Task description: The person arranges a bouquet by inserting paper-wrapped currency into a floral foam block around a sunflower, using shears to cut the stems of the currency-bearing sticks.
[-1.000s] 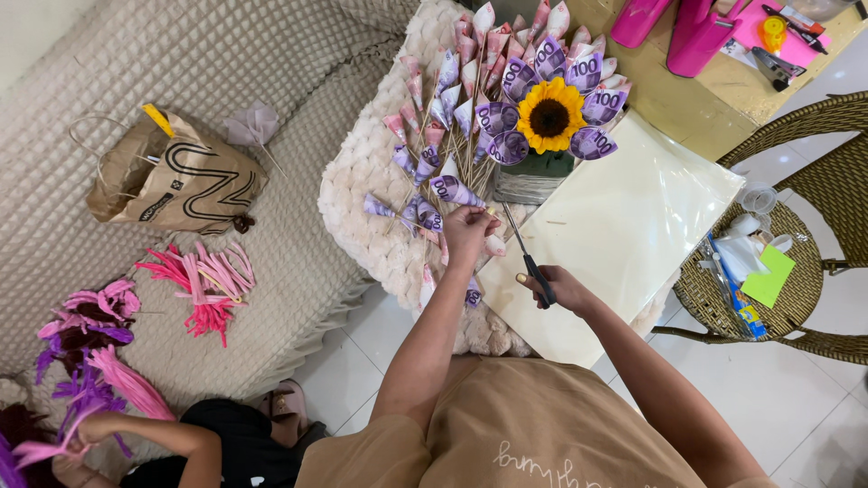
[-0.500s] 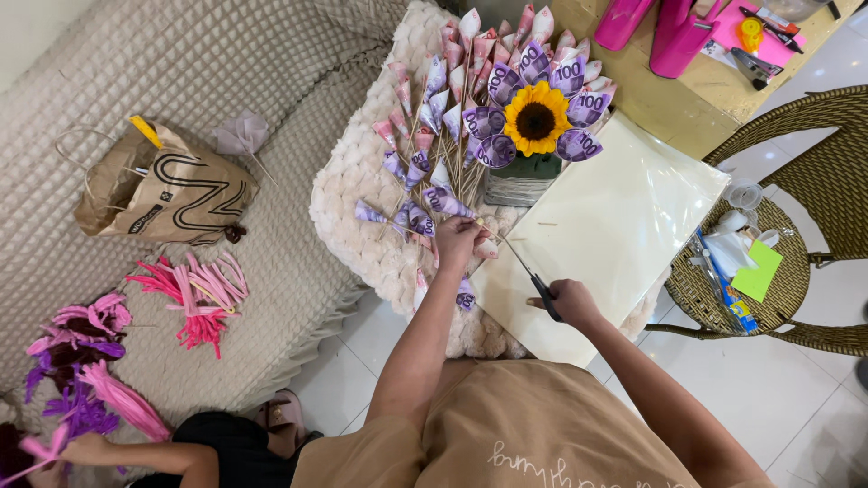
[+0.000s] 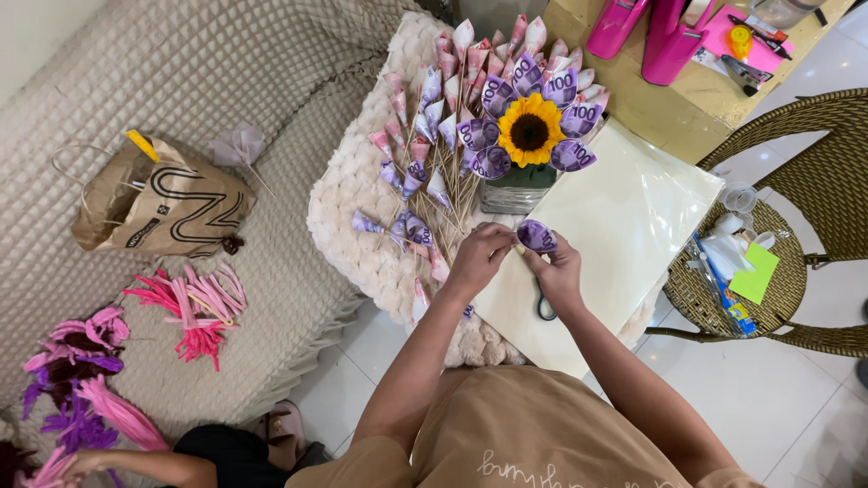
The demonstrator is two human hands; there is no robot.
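My left hand [image 3: 477, 260] and my right hand [image 3: 559, 269] meet over a white sheet [image 3: 633, 217], both pinching one purple folded banknote cone [image 3: 537, 235]. Black-handled scissors [image 3: 546, 305] lie on the sheet just under my right wrist. Right behind my hands stands a bouquet with a sunflower [image 3: 530, 131] in its middle, ringed by purple note cones [image 3: 488, 95] on thin sticks. More pink and purple note cones on sticks [image 3: 411, 176] fan out to its left, over a fluffy white cushion [image 3: 348, 194].
A brown paper bag [image 3: 163, 203] and pink strips [image 3: 194, 303] lie on the quilted sofa at left. Another person's arm [image 3: 136, 465] reaches purple and pink pieces [image 3: 77, 398] at bottom left. A wicker stand [image 3: 714, 298] with small items is at right, pink tools [image 3: 669, 36] on a yellow table behind.
My right hand has let go of the scissors, which now lie on the sheet, and has come up to join my left hand on a purple note cone.
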